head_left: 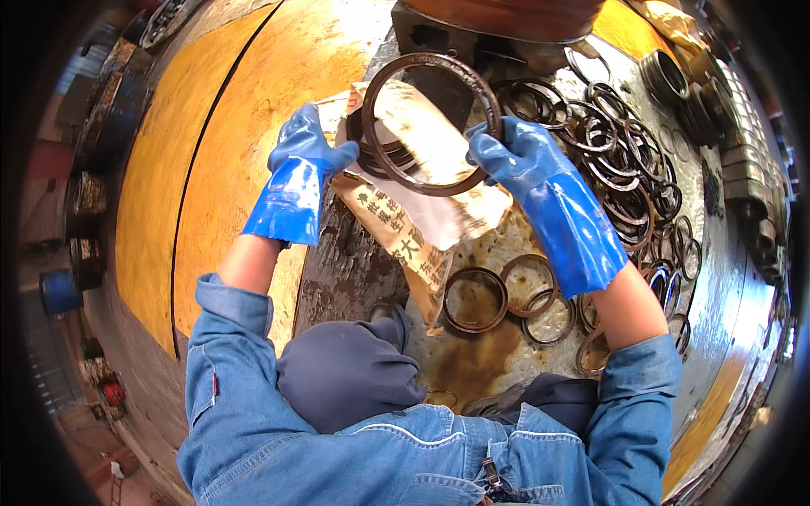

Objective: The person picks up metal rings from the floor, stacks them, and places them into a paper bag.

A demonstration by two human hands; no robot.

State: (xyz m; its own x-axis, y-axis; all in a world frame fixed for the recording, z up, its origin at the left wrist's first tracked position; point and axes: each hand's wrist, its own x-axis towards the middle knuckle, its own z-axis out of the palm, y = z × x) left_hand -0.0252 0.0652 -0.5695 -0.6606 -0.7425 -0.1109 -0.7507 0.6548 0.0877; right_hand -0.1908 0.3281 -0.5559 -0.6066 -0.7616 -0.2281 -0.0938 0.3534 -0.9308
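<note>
Glossy dark-brown circular ring (430, 187): your right grip (516, 156) pinches it, left grip (304, 143) pinches printed tan paper sack (384, 218); an oily rim could slip.

Glossy rubbery gloves (285, 201), crinkled paper sack (390, 212), slick ring (439, 189), perhaps metal.

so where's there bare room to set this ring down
The widest free patch is the yellow panel, left of the left hand. A smaller, stained patch of the metal plate lies between the loose rings and the knees. It is crowded right of the right hand, where a heap of dark rings sprawls.
</note>
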